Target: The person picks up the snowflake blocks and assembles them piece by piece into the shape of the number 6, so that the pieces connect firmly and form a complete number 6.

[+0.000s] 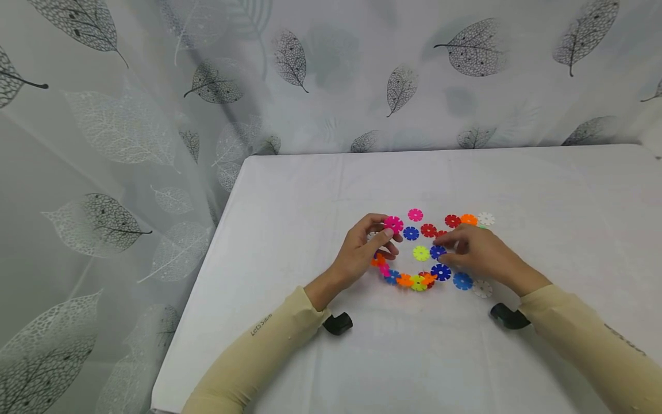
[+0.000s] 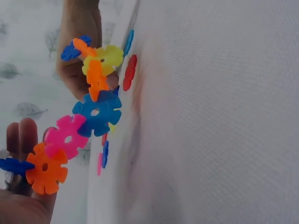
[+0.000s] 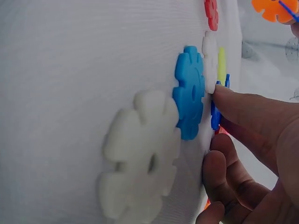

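My left hand point(image 1: 357, 247) pinches a pink snowflake disc point(image 1: 393, 225) between thumb and fingers. From that hand hangs a curved chain of interlocked notched discs in orange, pink, blue and yellow, with a light blue disc point(image 2: 98, 113) in its middle. At the chain's right end, in the head view, is a dark blue disc point(image 1: 441, 272). My right hand point(image 1: 486, 256) pinches another dark blue disc point(image 3: 215, 112) by its edge, close over the table. Its other fingers are bent near the cloth.
Loose discs lie around the hands: a pink disc point(image 1: 415, 215), a yellow disc point(image 1: 421, 253), a light blue disc point(image 1: 462, 281), a white disc point(image 1: 482, 288) and several others. They rest on a white-covered table point(image 1: 393, 362). A leaf-patterned curtain point(image 1: 331, 75) hangs behind it.
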`<state>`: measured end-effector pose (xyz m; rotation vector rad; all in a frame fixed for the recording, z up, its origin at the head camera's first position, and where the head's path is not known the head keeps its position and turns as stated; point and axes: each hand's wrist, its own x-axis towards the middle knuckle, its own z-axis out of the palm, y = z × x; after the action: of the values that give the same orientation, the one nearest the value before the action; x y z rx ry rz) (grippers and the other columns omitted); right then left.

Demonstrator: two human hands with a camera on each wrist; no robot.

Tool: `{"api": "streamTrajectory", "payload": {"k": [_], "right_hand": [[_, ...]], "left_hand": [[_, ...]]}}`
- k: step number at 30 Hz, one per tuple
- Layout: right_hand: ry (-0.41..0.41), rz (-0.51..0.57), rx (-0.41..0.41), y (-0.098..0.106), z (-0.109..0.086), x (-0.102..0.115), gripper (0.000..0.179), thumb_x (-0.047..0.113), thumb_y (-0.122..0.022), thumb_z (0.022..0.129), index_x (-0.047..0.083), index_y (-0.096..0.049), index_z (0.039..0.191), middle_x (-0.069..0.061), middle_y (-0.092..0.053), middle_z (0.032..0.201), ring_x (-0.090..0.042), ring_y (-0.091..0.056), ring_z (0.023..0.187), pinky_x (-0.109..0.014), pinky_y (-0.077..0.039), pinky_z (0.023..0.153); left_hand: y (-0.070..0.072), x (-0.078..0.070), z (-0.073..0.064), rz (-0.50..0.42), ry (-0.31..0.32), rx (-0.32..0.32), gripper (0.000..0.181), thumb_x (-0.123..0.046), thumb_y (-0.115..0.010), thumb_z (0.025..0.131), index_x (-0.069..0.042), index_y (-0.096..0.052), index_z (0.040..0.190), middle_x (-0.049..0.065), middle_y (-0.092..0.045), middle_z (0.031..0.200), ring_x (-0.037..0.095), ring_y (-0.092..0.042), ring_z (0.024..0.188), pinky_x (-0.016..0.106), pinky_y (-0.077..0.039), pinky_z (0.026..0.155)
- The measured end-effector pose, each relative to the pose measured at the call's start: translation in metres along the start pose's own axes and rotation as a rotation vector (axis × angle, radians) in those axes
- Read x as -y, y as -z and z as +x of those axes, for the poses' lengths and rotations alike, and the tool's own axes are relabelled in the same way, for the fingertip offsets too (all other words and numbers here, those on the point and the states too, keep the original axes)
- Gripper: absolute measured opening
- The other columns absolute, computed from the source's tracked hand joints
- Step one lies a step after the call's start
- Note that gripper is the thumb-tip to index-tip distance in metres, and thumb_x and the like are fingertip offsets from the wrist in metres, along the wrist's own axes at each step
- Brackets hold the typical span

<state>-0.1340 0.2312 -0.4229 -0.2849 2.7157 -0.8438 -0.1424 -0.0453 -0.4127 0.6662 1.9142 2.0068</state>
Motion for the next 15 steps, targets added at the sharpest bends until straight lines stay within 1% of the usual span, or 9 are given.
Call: {"api": "streamTrajectory", "payload": {"k": [5, 9, 13, 15], "right_hand": [[-0.021, 0.008, -0.004, 0.001, 0.0, 0.001, 0.038, 0.026, -0.087, 0.081, 0.011, -0.074, 0.114, -0.004, -0.063, 0.095, -0.024, -0.057, 0.087, -0.031, -0.053, 0.064], [-0.02, 0.03, -0.04, 0.004, -0.001, 0.002, 0.031, 0.024, -0.085, 0.083, 0.01, -0.073, 0.108, -0.005, -0.065, 0.096, -0.026, -0.06, 0.089, -0.032, -0.055, 0.069], [0.015, 0.061, -0.095, 0.01, -0.004, 0.005, 0.027, 0.022, -0.081, 0.088, 0.011, -0.075, 0.112, -0.005, -0.068, 0.099, -0.027, -0.063, 0.09, -0.032, -0.054, 0.07], [0.04, 0.1, -0.133, 0.013, -0.006, 0.007, 0.028, 0.021, -0.079, 0.09, 0.011, -0.075, 0.116, -0.005, -0.07, 0.101, -0.026, -0.065, 0.09, -0.031, -0.054, 0.07]], "left_hand": [[-0.001, -0.001, 0.001, -0.051, 0.008, 0.028, 0.028, -0.015, -0.047, 0.108, -0.002, -0.047, 0.133, 0.023, -0.064, 0.115, 0.034, -0.069, 0.088, 0.046, -0.059, 0.08], [-0.003, -0.003, 0.0, -0.086, 0.031, 0.044, 0.029, -0.019, -0.045, 0.11, -0.003, -0.046, 0.133, 0.023, -0.063, 0.115, 0.029, -0.069, 0.085, 0.047, -0.06, 0.077], [-0.004, -0.005, 0.0, -0.118, 0.064, 0.048, 0.03, -0.023, -0.043, 0.11, -0.004, -0.046, 0.133, 0.021, -0.064, 0.115, 0.025, -0.07, 0.082, 0.044, -0.061, 0.073], [-0.005, -0.006, 0.0, -0.136, 0.076, 0.055, 0.03, -0.024, -0.043, 0.11, -0.004, -0.046, 0.133, 0.021, -0.064, 0.114, 0.025, -0.07, 0.08, 0.041, -0.061, 0.071]]}}
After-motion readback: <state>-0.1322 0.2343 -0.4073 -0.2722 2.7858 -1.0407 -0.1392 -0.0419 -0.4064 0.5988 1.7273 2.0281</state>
